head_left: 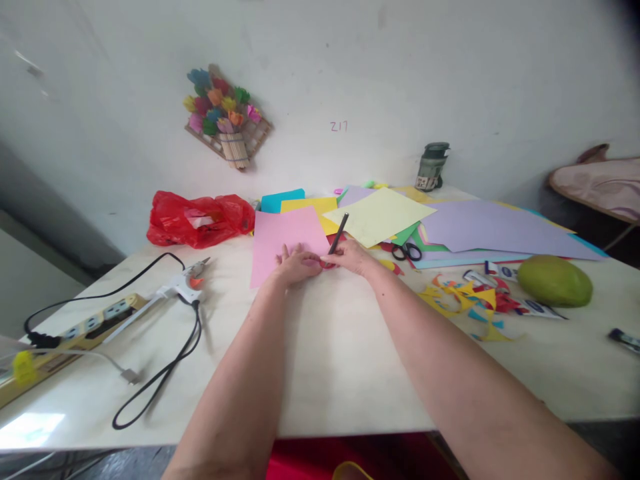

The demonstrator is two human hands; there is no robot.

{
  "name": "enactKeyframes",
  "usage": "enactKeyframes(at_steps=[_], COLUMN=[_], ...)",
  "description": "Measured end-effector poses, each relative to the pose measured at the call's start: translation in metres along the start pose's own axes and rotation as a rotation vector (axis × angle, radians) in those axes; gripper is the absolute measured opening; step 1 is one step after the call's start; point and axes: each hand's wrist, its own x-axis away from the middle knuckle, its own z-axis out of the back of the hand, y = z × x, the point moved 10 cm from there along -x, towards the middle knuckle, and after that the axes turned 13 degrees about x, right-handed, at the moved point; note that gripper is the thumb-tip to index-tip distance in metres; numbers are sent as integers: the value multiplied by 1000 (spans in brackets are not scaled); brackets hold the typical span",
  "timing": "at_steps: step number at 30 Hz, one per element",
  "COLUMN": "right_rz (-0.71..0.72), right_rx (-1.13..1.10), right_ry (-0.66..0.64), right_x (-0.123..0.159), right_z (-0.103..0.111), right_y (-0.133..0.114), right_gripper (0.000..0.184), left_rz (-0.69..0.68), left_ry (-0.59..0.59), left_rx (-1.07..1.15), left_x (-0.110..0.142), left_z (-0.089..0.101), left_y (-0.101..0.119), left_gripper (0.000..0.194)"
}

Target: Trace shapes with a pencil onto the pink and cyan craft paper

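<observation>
A pink sheet of paper [287,230] lies on the table, slightly askew. My left hand [297,267] rests on its lower part with fingers spread, pressing it flat. My right hand [353,257] is closed around a dark pencil [339,233], which leans with its upper end up and to the right. The pencil's lower end is hidden by the fingers. Between my two hands, at the sheet's right edge, sits a small red piece [326,265]; its shape is mostly covered. Black-handled scissors [407,252] lie to the right of my right hand.
Coloured sheets, a pale yellow one [383,217] and a lilac one [480,225] among them, cover the back. Paper scraps [465,297], glue tubes and a green fruit [555,281] lie right. Left are a red plastic bag [197,219], a glue gun [189,283] and a power strip [95,327].
</observation>
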Motion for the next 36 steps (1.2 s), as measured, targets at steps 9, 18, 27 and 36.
enactKeyframes(at_steps=[9, 18, 27, 36], right_rz=[26, 19, 26, -11], right_rx=[63, 77, 79, 136], right_ry=[-53, -40, -23, -34], right_x=[-1, -3, -5, -3], right_z=[-6, -8, -10, -5], right_y=[-2, 1, 4, 1], right_gripper=[30, 31, 31, 30], left_rz=[-33, -33, -36, -41], left_ry=[-116, -142, -133, -143], left_rx=[-81, -78, -69, -62], left_x=[6, 7, 9, 7], left_z=[-3, -4, -2, -4], left_y=[6, 7, 10, 7], left_gripper=[50, 51, 51, 52])
